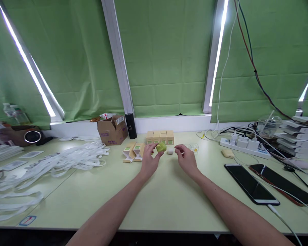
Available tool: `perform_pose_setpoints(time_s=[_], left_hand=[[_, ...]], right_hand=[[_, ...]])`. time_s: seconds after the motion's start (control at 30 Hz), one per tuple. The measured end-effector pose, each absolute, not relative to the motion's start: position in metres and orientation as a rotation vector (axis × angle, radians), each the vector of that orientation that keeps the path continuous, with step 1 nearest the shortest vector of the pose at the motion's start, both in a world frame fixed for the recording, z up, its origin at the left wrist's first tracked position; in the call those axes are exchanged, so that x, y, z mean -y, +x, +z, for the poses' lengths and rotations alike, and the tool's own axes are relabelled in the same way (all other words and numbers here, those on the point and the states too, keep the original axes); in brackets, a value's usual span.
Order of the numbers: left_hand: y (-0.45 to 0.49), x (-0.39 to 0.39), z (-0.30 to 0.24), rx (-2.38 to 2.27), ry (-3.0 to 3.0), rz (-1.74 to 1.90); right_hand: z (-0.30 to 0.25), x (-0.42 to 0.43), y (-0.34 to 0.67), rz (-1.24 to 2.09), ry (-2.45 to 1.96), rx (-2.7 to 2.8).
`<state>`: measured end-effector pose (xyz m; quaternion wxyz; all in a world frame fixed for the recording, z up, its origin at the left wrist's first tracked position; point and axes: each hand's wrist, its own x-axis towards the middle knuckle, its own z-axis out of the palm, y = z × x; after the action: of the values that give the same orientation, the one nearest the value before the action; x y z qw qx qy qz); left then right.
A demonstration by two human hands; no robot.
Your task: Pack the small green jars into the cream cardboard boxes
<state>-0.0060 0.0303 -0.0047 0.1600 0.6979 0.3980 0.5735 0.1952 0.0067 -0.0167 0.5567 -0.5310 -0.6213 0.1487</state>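
My left hand point(150, 158) holds a small, glossy, yellow-green rounded object point(161, 147) between thumb and fingers, above the table. To its right sits a small white round piece point(170, 150), between my two hands. My right hand point(186, 158) is closed in a pinch beside that piece, apart from it; what its fingertips hold, if anything, is too small to make out. Behind the right hand lies a clear plastic container point(194, 147) with a bit of yellow in it. Two opened cardboard boxes point(133, 152) with green-edged windows stand left of my left hand.
Several closed small kraft boxes point(160, 137) stand in a row behind my hands. A brown carton point(113, 130) and black cylinder point(130, 126) stand at the back left. White straps point(74, 155) cover the left side. Phones point(251, 183), cables and a power strip point(245, 147) occupy the right.
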Motion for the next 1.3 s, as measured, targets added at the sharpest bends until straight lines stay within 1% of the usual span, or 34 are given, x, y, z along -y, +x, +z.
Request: perform_pose_setpoints(time_s=[0.07, 0.13, 0.2, 0.27, 0.43, 0.57, 0.87, 1.07, 1.17, 1.3], left_hand=[[-0.007, -0.036, -0.004, -1.11, 1.724, 1.594], [-0.007, -0.041, -0.004, -1.045, 1.558, 1.526], [-0.008, -0.043, -0.004, -0.985, 1.469, 1.473], [-0.008, -0.043, -0.006, -0.942, 1.397, 1.467], [-0.008, -0.044, -0.008, -0.917, 1.29, 1.492], [-0.009, -0.047, -0.009, -0.947, 1.286, 1.518], [-0.01, -0.049, -0.01, -0.983, 1.285, 1.585], [-0.011, -0.049, -0.01, -0.988, 1.352, 1.579], [-0.011, -0.049, -0.01, -0.986, 1.341, 1.583], [-0.011, -0.048, -0.009, -0.997, 1.307, 1.587]], right_hand=[[-0.02, -0.013, 0.207, 0.042, -1.416, 1.599], [-0.024, -0.019, 0.218, -0.189, -1.534, 1.705], [-0.029, -0.024, 0.226, -0.33, -1.633, 1.764], [-0.033, -0.027, 0.231, -0.372, -1.706, 1.822], [-0.037, -0.028, 0.235, -0.352, -1.793, 1.907], [-0.03, -0.025, 0.231, -0.383, -1.755, 1.956], [-0.016, 0.008, 0.186, -0.308, -1.253, 2.164], [-0.022, 0.023, 0.161, -0.244, -1.124, 2.342], [-0.017, 0.025, 0.163, -0.142, -1.108, 2.281], [-0.013, 0.018, 0.176, 0.055, -1.193, 1.99]])
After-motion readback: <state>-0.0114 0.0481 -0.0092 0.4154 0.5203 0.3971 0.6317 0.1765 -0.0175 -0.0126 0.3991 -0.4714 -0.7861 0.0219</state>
